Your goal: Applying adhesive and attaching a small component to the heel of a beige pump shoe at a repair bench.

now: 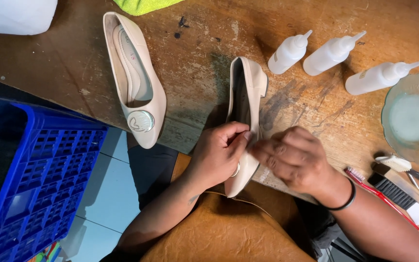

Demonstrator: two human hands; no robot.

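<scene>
The left hand [217, 154] has its grip closed around a cream shoe [245, 104] that lies on its side at the edge of the wooden bench [200, 58]. The right hand [298, 161] presses its fingers on the shoe's side; I cannot tell if it grips. A second cream shoe [133, 77] lies to the left, and three white squeeze bottles [333, 52] stand apart.

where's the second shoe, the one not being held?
In the head view the second shoe lies flat on the wooden table, upper left, toe toward the near edge. It is left of the held shoe and above the blue crate.
</scene>
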